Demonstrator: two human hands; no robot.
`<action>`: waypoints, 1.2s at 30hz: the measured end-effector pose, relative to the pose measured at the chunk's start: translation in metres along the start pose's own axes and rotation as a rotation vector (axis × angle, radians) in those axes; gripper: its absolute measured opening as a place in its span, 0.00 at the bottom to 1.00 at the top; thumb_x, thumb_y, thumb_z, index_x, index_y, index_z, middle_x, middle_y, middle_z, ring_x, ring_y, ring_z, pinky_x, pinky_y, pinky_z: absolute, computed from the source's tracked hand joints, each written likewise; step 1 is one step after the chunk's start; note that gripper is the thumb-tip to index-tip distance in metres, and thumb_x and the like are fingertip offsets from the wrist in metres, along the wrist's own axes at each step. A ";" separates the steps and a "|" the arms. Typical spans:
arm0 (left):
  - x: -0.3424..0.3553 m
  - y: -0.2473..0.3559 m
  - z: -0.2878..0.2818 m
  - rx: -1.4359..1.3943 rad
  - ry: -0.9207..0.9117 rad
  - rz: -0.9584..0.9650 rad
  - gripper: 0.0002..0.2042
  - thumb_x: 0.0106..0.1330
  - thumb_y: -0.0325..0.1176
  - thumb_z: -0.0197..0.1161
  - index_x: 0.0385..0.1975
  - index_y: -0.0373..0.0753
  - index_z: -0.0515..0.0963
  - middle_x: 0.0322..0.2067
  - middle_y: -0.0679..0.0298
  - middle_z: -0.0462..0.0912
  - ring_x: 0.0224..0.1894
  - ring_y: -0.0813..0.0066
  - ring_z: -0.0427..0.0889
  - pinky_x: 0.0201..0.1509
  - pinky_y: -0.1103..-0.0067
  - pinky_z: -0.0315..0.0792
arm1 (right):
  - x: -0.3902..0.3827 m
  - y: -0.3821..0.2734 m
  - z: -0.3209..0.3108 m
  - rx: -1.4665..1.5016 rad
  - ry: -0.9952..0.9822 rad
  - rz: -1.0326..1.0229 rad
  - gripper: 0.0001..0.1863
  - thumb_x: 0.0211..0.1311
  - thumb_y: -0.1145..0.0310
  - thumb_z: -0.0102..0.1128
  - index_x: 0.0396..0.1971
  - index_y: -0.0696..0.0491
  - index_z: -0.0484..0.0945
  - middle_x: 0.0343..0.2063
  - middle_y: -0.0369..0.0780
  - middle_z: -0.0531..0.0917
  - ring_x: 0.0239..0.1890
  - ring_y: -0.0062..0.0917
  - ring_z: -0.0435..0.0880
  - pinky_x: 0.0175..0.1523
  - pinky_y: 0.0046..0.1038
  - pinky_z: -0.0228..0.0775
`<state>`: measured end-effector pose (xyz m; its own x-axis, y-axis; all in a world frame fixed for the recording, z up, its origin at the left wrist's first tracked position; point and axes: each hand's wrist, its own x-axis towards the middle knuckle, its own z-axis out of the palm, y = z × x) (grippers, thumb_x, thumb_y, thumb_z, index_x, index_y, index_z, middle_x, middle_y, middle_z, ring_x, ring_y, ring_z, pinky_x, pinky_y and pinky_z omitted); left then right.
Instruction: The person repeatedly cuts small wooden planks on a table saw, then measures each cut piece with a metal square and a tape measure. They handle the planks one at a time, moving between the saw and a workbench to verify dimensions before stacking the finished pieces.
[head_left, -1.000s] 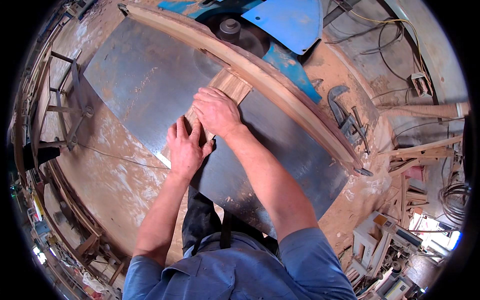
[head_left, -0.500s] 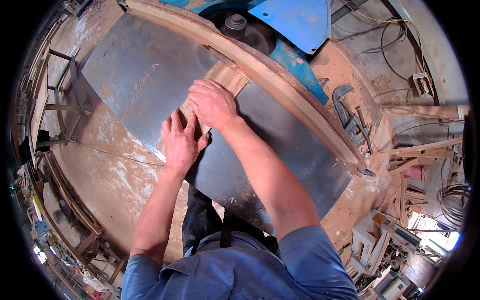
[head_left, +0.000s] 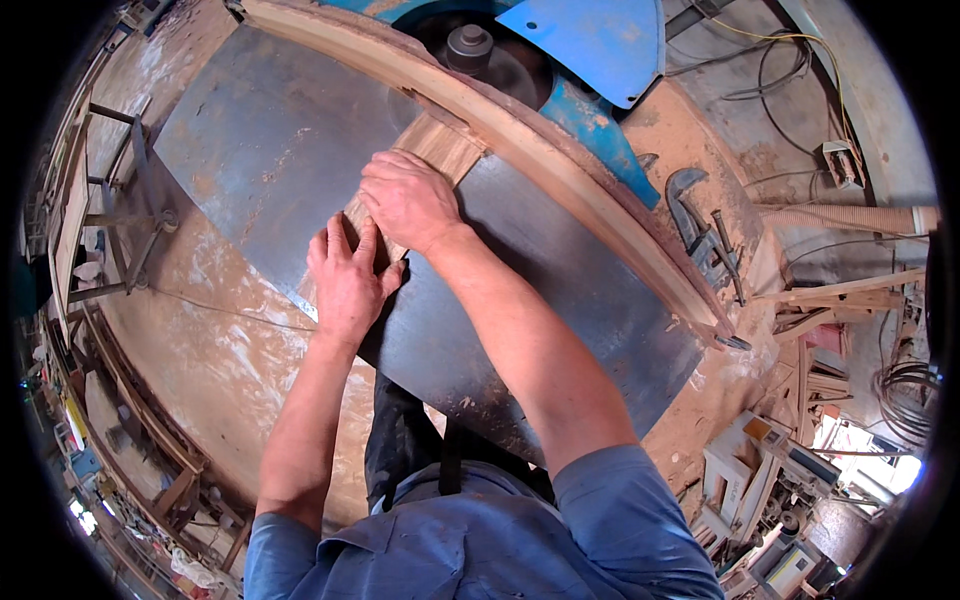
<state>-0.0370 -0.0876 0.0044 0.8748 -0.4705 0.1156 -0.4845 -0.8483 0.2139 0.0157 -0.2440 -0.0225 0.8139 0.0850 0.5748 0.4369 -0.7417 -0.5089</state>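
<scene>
Dusty grey steel tabletop [head_left: 560,290] was in use: flat brown-striped wooden board [head_left: 445,145] was pressed on it, end at long pale wooden fence [head_left: 600,212], held by left hand [head_left: 345,280], thumb out, and close-fingered right hand [head_left: 410,195]. Feeding pass, apparently; next, steady downward pressure was called for.

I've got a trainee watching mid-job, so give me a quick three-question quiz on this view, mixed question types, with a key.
1. True or false: the left hand and right hand are both on the wooden board.
2. Which hand is nearer the long wooden rail? A) left B) right
3. Fill in: the flat panel beyond the rail is coloured ____.

Key: 1. True. 2. B. 3. Blue.
</scene>
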 end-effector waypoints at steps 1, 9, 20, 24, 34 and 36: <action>0.000 -0.002 0.001 0.001 0.006 0.003 0.33 0.50 0.44 0.72 0.58 0.42 0.74 0.61 0.43 0.66 0.57 0.45 0.66 0.62 0.58 0.63 | 0.002 0.000 0.003 0.000 0.047 -0.018 0.05 0.52 0.68 0.63 0.23 0.54 0.82 0.31 0.37 0.83 0.45 0.31 0.80 0.58 0.32 0.70; 0.009 -0.009 -0.002 -0.006 0.001 -0.020 0.32 0.50 0.43 0.72 0.58 0.42 0.74 0.62 0.44 0.65 0.58 0.45 0.65 0.63 0.58 0.62 | 0.010 0.001 0.008 0.022 -0.051 0.031 0.06 0.54 0.68 0.63 0.27 0.55 0.83 0.36 0.38 0.84 0.49 0.33 0.80 0.60 0.33 0.69; 0.018 -0.026 -0.003 -0.011 0.009 -0.002 0.32 0.51 0.44 0.71 0.58 0.41 0.74 0.61 0.43 0.64 0.58 0.45 0.64 0.62 0.59 0.62 | 0.025 0.004 0.028 -0.009 0.026 -0.029 0.06 0.53 0.67 0.63 0.19 0.52 0.82 0.28 0.36 0.82 0.42 0.29 0.80 0.57 0.30 0.69; 0.022 -0.031 -0.004 -0.010 0.008 -0.019 0.32 0.51 0.43 0.72 0.59 0.42 0.74 0.61 0.43 0.65 0.58 0.45 0.65 0.63 0.59 0.62 | 0.030 0.002 0.029 0.000 0.002 -0.009 0.06 0.53 0.68 0.63 0.21 0.53 0.82 0.29 0.37 0.83 0.42 0.30 0.80 0.57 0.31 0.70; 0.032 -0.048 -0.008 -0.004 0.029 0.016 0.32 0.51 0.43 0.71 0.59 0.41 0.74 0.60 0.42 0.65 0.56 0.45 0.65 0.61 0.59 0.63 | 0.046 0.002 0.042 -0.007 -0.005 -0.016 0.07 0.53 0.67 0.63 0.21 0.53 0.82 0.29 0.37 0.83 0.43 0.31 0.80 0.57 0.32 0.70; 0.033 -0.051 -0.008 -0.008 0.004 -0.010 0.33 0.52 0.44 0.71 0.59 0.43 0.73 0.61 0.44 0.65 0.57 0.45 0.65 0.63 0.59 0.62 | 0.048 0.002 0.047 -0.019 -0.019 -0.007 0.07 0.53 0.66 0.63 0.22 0.53 0.83 0.31 0.37 0.83 0.44 0.31 0.80 0.58 0.32 0.70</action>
<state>0.0167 -0.0574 0.0054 0.8795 -0.4612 0.1174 -0.4759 -0.8508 0.2231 0.0730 -0.2103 -0.0259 0.8180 0.1024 0.5661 0.4352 -0.7537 -0.4924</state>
